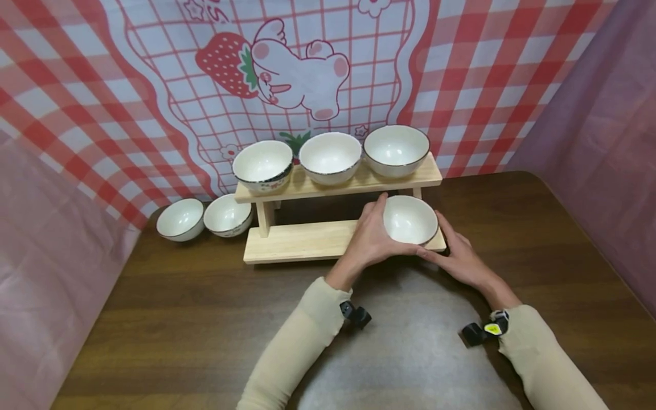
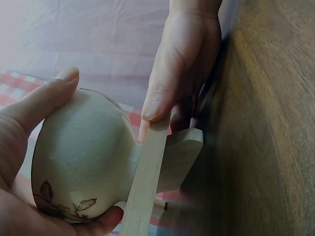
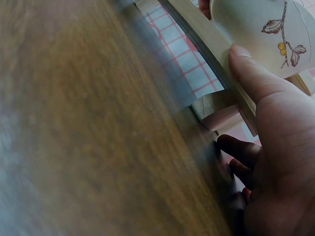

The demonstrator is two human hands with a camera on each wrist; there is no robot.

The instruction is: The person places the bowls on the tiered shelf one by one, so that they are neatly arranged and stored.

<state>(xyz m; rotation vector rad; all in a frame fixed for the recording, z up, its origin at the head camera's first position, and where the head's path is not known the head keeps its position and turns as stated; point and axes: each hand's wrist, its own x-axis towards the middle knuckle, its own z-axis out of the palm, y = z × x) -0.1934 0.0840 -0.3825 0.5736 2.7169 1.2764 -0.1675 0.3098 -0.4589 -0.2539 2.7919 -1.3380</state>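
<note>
A white bowl (image 1: 410, 219) with a dark rim and a painted leaf sprig (image 3: 283, 39) stands at the right end of the lower board of a wooden two-tier rack (image 1: 302, 240). My left hand (image 1: 374, 236) grips this bowl from the left, thumb on its wall near the rim and fingers curled beneath its side in the left wrist view. Around the rack's right front corner is my right hand (image 1: 461, 259). Its thumb (image 3: 251, 73) lies on the front edge of the lower board, close to the bowl's foot, with the other fingers past the board's end.
On the upper board stand three similar bowls, at left (image 1: 263, 162), middle (image 1: 330, 156) and right (image 1: 397, 149). Two more, one farther left (image 1: 180, 219) and one nearer the rack (image 1: 228, 215), sit on the brown table (image 1: 205, 341). A checked cloth (image 1: 476, 85) hangs behind.
</note>
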